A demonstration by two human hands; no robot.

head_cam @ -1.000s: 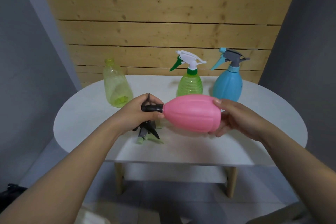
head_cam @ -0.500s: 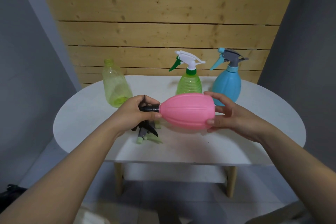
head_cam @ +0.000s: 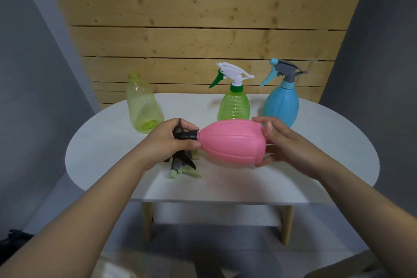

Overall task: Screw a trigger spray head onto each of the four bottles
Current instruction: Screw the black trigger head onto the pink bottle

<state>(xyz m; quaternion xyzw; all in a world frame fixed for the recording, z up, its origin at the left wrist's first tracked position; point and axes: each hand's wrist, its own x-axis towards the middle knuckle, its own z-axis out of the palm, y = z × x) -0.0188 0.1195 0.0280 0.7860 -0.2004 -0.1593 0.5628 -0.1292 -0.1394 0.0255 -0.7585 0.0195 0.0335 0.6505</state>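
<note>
A pink bottle (head_cam: pixel 232 141) lies sideways in the air above the white table (head_cam: pixel 316 142), neck to the left. My left hand (head_cam: pixel 167 142) grips the black spray head (head_cam: pixel 186 136) at its neck. At the bottle's base my right hand (head_cam: pixel 279 142) holds it, thumb on top and fingers underneath. A pale green spray head (head_cam: pixel 178 170) lies on the table under my left hand. A yellow-green bottle (head_cam: pixel 142 102) stands open-necked at the back left. The ribbed green bottle (head_cam: pixel 234 104) and the blue bottle (head_cam: pixel 281 101) stand behind with heads on.
A wooden slat wall (head_cam: pixel 203 29) rises right behind the table. Grey walls close in on both sides. The table's front edge (head_cam: pixel 225 201) lies near my forearms, with the floor below.
My right hand has shifted its hold around the pink bottle's base, thumb now on top. The bottle has stayed sideways, and my left hand has kept its grip on the black head.
</note>
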